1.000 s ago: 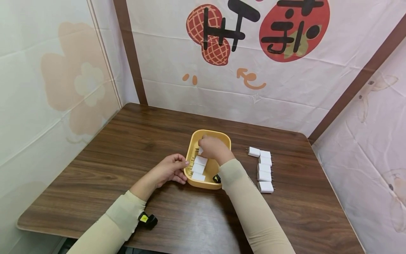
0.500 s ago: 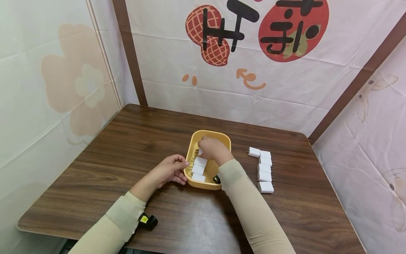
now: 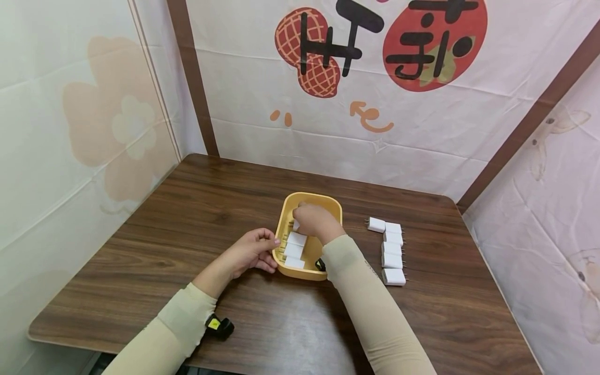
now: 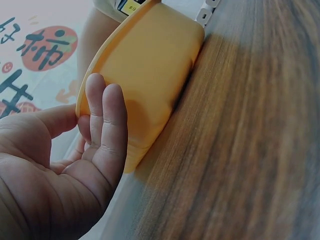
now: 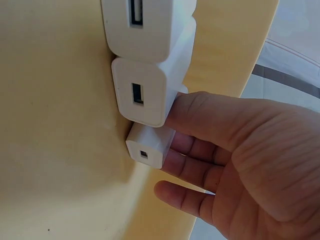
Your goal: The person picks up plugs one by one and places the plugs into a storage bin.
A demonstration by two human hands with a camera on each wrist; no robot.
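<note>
Nothing has visibly moved since the earlier frame. The right hand (image 3: pixel 315 221) pinches a white charger (image 5: pixel 148 145) inside the yellow tray (image 3: pixel 284 219), joining three chargers there. The left hand (image 3: pixel 250 251) grips the tray's rim. Five chargers (image 3: pixel 391 253) lie on the bench (image 3: pixel 187 219).

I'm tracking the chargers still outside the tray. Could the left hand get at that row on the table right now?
Probably not: the left hand grips the yellow tray, and tray and right arm lie between it and the chargers.

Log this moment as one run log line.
left hand steadies yellow plastic tray | right hand places white charger block in tray | five white chargers wait on wooden table
</note>
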